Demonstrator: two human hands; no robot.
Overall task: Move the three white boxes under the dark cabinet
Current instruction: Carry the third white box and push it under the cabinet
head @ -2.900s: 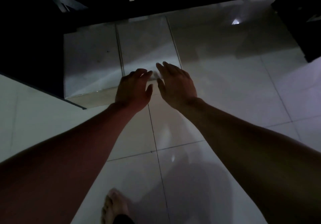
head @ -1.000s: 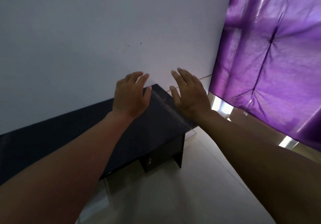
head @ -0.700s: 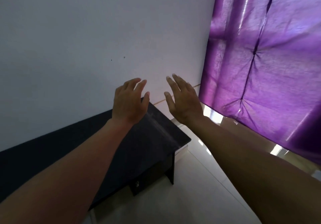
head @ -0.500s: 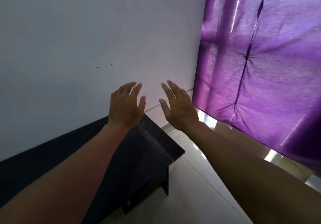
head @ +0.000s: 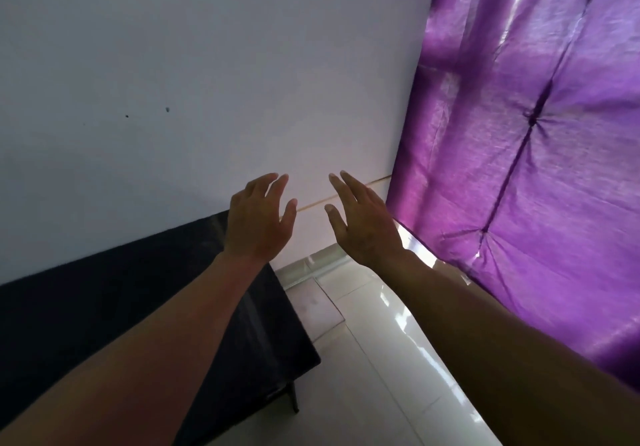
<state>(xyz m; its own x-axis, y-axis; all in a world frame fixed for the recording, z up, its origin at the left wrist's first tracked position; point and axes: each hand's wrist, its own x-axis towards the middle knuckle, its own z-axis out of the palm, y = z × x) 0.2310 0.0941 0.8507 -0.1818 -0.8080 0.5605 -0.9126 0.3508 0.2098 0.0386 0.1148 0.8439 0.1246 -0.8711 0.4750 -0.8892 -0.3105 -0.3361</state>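
My left hand point(head: 258, 224) raised, fingers spread, palm away, holding nothing. My right hand point(head: 363, 226) beside it, likewise spread wide and empty; hands near, not touching. Dark cabinet point(head: 114, 307) low at left against white wall point(head: 207, 65), its top bare. White boxes not in view. Purple curtain point(head: 536, 168) at right, hanging above glossy tiled floor point(head: 363, 359).

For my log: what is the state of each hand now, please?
Left hand: open, holding nothing.
Right hand: open, holding nothing.
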